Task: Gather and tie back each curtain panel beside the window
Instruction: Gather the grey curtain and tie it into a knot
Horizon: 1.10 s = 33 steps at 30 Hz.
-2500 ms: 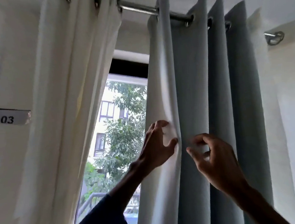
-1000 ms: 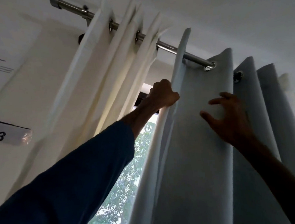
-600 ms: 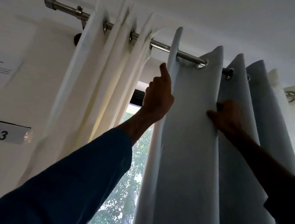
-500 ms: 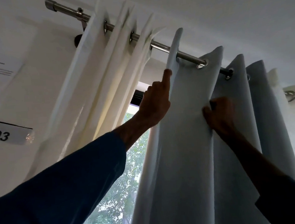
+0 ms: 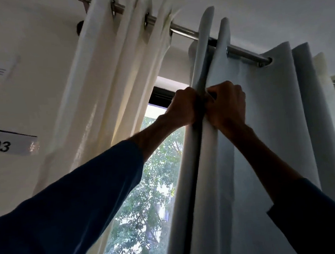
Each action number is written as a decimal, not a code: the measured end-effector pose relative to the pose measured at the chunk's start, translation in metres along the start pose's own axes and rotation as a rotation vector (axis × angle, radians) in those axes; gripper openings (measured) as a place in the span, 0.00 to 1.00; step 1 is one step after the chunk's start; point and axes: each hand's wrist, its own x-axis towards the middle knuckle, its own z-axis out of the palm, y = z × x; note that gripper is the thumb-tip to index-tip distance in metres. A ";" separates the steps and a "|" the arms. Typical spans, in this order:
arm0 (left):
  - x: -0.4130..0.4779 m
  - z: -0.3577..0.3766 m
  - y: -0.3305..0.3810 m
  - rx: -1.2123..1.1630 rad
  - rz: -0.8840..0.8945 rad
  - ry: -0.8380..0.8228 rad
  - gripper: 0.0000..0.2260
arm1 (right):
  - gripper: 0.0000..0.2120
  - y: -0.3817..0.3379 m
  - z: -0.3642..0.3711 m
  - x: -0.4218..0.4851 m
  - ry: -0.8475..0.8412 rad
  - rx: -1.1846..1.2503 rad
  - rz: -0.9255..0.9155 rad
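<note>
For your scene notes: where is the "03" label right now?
In the head view, the "03" label sits on the wall at the far left, left of the cream curtain.

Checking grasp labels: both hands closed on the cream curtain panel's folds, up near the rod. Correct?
Not quite. The head view shows the left hand and right hand closed on the folds of the grey curtain panel, not the cream curtain panel, which hangs untouched. They are near the rod.

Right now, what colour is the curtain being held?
Pale grey-blue curtain, plain, seen in the head view.
</note>
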 end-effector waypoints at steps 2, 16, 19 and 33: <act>-0.002 0.006 0.000 -0.123 -0.185 -0.053 0.12 | 0.20 0.014 -0.004 -0.013 -0.034 -0.014 0.007; -0.007 -0.002 0.028 -0.395 -0.499 -0.076 0.11 | 0.21 0.011 0.003 -0.067 0.010 -0.030 -0.082; -0.007 0.005 0.028 -0.473 -0.653 -0.056 0.17 | 0.14 0.014 0.007 -0.075 -0.016 -0.015 -0.156; -0.020 0.021 0.026 -0.169 -0.477 -0.199 0.12 | 0.12 0.069 -0.031 -0.076 -0.016 -0.233 -0.050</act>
